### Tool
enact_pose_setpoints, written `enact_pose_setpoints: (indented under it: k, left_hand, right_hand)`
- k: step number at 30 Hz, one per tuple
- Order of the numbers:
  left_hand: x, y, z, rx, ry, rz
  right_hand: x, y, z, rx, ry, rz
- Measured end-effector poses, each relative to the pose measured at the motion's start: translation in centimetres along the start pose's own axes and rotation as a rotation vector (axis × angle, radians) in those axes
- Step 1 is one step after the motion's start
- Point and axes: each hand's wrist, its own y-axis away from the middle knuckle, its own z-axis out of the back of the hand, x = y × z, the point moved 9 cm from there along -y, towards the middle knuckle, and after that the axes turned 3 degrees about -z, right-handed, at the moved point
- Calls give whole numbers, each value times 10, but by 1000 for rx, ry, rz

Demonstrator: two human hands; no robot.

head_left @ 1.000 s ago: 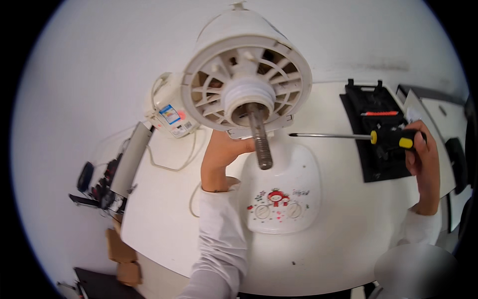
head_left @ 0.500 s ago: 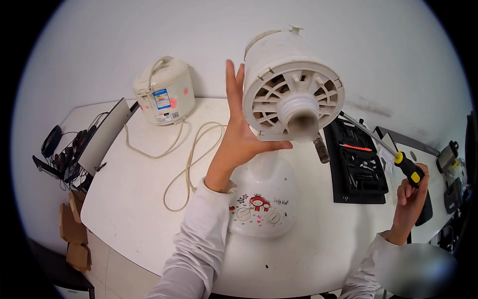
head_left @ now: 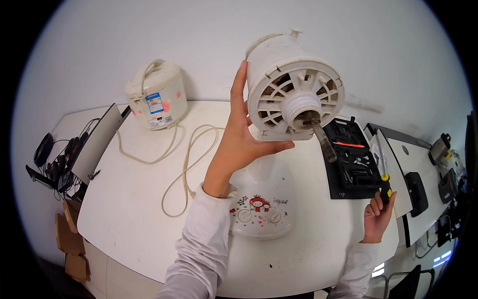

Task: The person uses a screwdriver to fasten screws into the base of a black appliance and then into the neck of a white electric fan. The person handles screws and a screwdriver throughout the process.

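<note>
My left hand [head_left: 238, 144] is wrapped round the side of a white electric fan's motor housing [head_left: 281, 57], thumb under its slotted front. A metal shaft [head_left: 324, 142] sticks out of the housing's round collar, its outer part dark and dirty. Below is the white fan base [head_left: 264, 226], with two dials and a red cartoon print. At the right, my right hand [head_left: 378, 218] is closed round the black and yellow handle of a screwdriver [head_left: 386, 188]. The screwdriver's blade points up and away from me, beside the tool case and apart from the fan.
Right of the fan lies an open black tool case [head_left: 352, 167] with bits and small tools. A cream rice cooker [head_left: 158, 97] stands at the back left, its cord [head_left: 185, 172] looped on the white table [head_left: 134, 219]. Cables and a panel [head_left: 94, 142] sit farther left.
My right hand has moved left with the screwdriver, which now stands steeper. The fan's shaft, mostly blurred before, now shows pointing down to the right. My left hand keeps its hold.
</note>
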Motion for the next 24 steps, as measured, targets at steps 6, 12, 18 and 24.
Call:
enact_pose_setpoints:
  k: [6,12,18,24]
  left_hand:
    - [-6,1,3,-23,38,-36]
    - [-9,0,5,-82,29,-171]
    - [-11,-1,4,-38,0,-138]
    - [-9,-1,2,-42,72,-151]
  right_hand:
    - [-12,-5,23,-85,4,-62]
    - [-22,-2,20,-109,96,-79]
    - [-33,-1,23,-110,150,-122]
    - [-34,0,22,-109,151,-132]
